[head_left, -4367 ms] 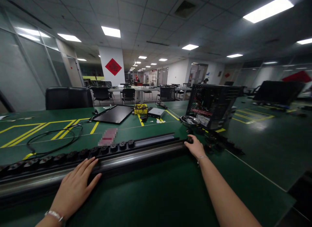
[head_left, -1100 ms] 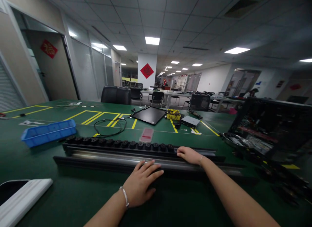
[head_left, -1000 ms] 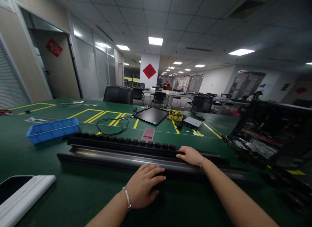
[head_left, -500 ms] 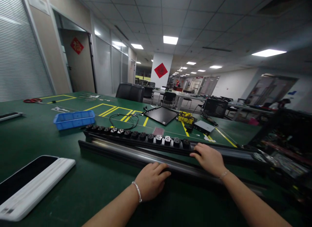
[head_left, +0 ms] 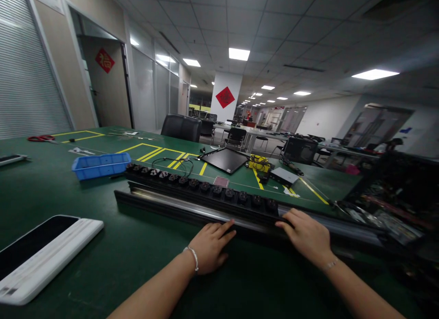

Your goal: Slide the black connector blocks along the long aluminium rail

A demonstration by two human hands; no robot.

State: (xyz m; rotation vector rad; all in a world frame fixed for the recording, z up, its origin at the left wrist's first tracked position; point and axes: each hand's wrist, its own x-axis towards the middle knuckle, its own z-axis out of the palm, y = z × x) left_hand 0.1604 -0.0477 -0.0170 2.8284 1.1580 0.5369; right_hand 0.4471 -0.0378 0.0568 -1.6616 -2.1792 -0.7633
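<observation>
A long black rail (head_left: 192, 209) with a shiny inner face lies across the table in front of me. Along its far side runs a black strip (head_left: 206, 187) carrying a row of several dark, socket-like round pieces. My right hand (head_left: 307, 234) has its thumb and fingers closed on the strip near the row's right end. My left hand (head_left: 211, 246) rests at the rail's near edge, fingers stretched out and fingertips touching it. Whether the strip sits inside the rail or just behind it, I cannot tell.
A blue bin (head_left: 101, 166) stands beyond the strip's left end. A white device with a dark panel (head_left: 51, 257) lies at near left. Further back are red-handled scissors (head_left: 41, 138), a flat black screen (head_left: 224, 160) and a grey box (head_left: 284, 176). Dark equipment (head_left: 404, 195) stands at right.
The strip has shifted right and nearer to me with my right hand, and its row of pieces has tilted. My left fingers have straightened along the rail's edge.
</observation>
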